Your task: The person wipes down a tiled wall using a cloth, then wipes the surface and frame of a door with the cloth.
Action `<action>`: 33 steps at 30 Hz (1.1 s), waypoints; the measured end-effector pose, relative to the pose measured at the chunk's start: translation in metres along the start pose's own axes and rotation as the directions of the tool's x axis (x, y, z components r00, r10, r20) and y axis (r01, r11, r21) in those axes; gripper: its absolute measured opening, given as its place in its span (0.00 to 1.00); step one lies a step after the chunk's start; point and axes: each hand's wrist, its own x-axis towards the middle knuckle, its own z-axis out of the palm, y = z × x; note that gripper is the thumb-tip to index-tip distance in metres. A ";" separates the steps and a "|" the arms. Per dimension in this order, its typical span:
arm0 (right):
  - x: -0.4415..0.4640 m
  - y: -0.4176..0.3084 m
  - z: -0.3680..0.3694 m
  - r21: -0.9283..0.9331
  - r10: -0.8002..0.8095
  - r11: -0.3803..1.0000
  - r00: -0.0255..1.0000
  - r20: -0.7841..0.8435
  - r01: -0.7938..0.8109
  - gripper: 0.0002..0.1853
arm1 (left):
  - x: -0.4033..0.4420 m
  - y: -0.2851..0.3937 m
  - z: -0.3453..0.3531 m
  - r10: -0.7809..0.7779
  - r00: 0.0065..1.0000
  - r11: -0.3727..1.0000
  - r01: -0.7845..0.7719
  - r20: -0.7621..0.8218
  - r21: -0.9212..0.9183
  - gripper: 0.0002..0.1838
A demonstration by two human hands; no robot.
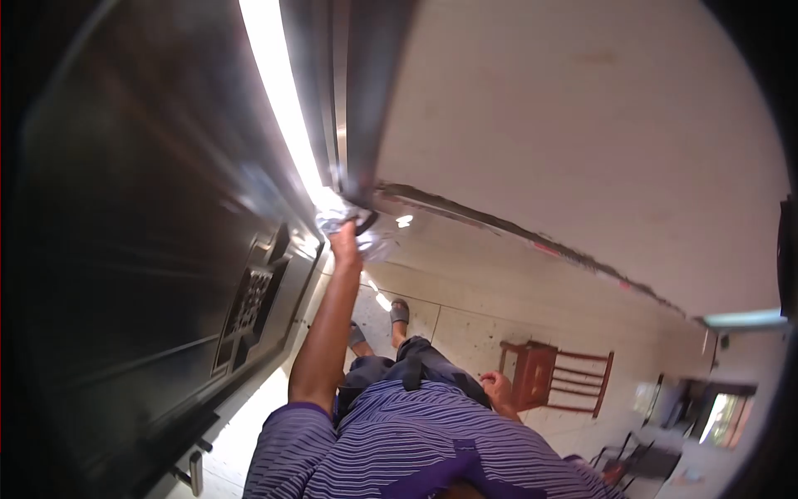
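Note:
My left hand is stretched out to the edge of a dark metal door, closed round a crumpled whitish cloth. The cloth is smeared by motion and lies against the door edge beside a bright strip of light. My right hand hangs low by my right thigh, its fingers loosely bent and apart, with nothing visible in it. The dark door panel fills the left side, with a patterned grille in its lower part.
A reddish wooden chair stands on the tiled floor to the right. Beyond it is a dark chair. A pale wall with a dark, rough lower edge rises ahead. My sandalled feet are below. A metal handle shows at the lower left.

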 end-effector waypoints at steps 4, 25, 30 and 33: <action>0.018 0.045 0.010 0.041 0.202 0.978 0.978 0.051 -0.205 0.07 | -0.037 0.068 0.008 0.069 0.985 0.981 -0.039 0.158 -0.188 0.25; -0.221 0.182 0.156 0.016 0.506 0.857 0.837 -0.207 -0.514 0.18 | -0.091 -0.088 -0.053 -0.666 0.512 0.733 0.315 0.542 0.603 0.24; -0.218 0.179 0.146 0.023 0.444 0.896 0.894 -0.059 -0.444 0.10 | -0.142 -0.085 -0.034 -0.749 0.225 0.654 0.400 0.623 0.642 0.26; -0.212 0.168 0.139 0.649 0.665 0.630 0.728 -0.166 -0.428 0.13 | -0.168 -0.082 -0.022 -0.759 0.276 0.651 0.309 0.589 0.694 0.31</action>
